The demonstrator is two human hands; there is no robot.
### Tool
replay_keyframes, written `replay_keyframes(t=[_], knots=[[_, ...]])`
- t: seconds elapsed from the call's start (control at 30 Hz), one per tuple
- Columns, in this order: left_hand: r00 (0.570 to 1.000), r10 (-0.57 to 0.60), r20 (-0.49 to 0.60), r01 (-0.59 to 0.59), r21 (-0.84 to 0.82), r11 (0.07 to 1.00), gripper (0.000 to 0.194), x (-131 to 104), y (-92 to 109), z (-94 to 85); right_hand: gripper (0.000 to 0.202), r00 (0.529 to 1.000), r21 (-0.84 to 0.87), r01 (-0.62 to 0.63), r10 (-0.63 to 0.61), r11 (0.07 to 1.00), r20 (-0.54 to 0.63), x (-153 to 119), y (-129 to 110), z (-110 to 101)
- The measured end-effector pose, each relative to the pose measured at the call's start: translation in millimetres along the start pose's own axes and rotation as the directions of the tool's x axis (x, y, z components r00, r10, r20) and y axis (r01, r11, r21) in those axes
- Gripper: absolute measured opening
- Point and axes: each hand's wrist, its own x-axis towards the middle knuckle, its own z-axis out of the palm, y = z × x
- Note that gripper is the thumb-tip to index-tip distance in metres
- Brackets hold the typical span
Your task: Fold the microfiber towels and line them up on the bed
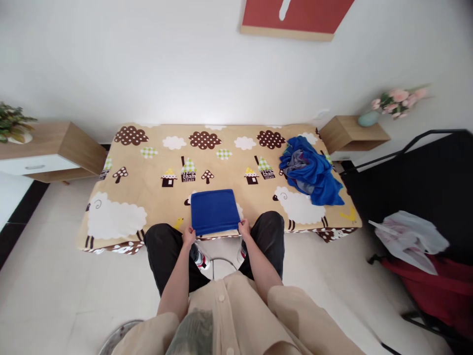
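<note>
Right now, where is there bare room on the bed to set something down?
The bed is bare left of the folded cloth, and behind it up to the wall. A narrower patch lies between that cloth and the crumpled pile. It is crowded at the pile and mid-front edge, where left hand and right hand hold the cloth's near corners.

I face a white wall (148, 64) with a red hanging (301, 17); at my left stands a wooden cabinet (40, 140) bearing a plant (13, 122), at my right a wooden nightstand (338, 134) with pink flowers (401, 101). Pale tiled floor (55, 276) spreads below me.
</note>
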Motion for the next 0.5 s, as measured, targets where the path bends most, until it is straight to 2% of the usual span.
replay_keyframes(t=[0.23,0.3,0.43,0.5], knots=[[0.996,0.013,0.091,-0.007,-0.06,0.998,0.03,-10.9,-2.3,-4.2,0.018,0.999,0.06,0.012,-0.015,0.998,0.047,-9.1,4.2,-3.5],[0.994,0.031,0.101,-0.025,-0.066,0.998,0.034,-12.4,-2.7,-5.5,0.021,0.996,0.071,0.033,-0.038,0.997,0.079,-10.3,5.8,-4.9],[0.989,0.097,0.114,-0.09,-0.063,0.994,0.059,-14.3,-3.0,-7.4,0.04,0.987,0.071,0.081,-0.09,0.994,0.133,-11.5,8.3,-7.3],[0.988,0.115,0.099,-0.111,-0.053,0.992,0.06,-14.0,-2.3,-7.8,0.038,0.985,0.06,0.107,-0.114,0.992,0.13,-10.6,9.0,-8.2]])
